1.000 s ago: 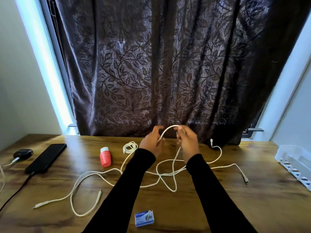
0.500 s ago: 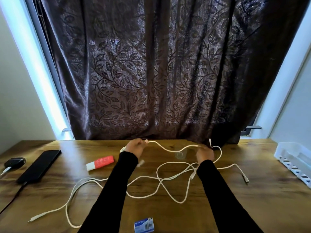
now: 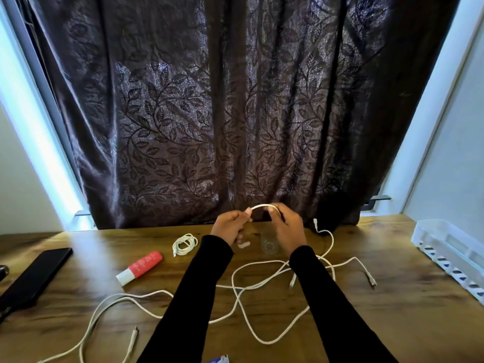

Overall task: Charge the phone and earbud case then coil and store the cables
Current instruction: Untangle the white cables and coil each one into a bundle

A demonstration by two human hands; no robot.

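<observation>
A wooden surface (image 3: 340, 323) is set before a dark leaf-patterned curtain (image 3: 209, 113). A short arc of white cable (image 3: 263, 206) is held raised between both hands, the fingers of the left hand (image 3: 230, 227) and the right hand (image 3: 288, 231) pinched on it. More loose white cable (image 3: 246, 305) is sprawled below. A coiled cable (image 3: 184, 244), a red tube (image 3: 140, 267) and a black phone (image 3: 34, 277) are seen at left, a white tray (image 3: 450, 251) at right.

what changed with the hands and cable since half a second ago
The left hand and right hand came back together, bending the white cable they hold into a short arch; before, it was stretched wide between them. The coiled cable, red tube and phone stayed put.
</observation>
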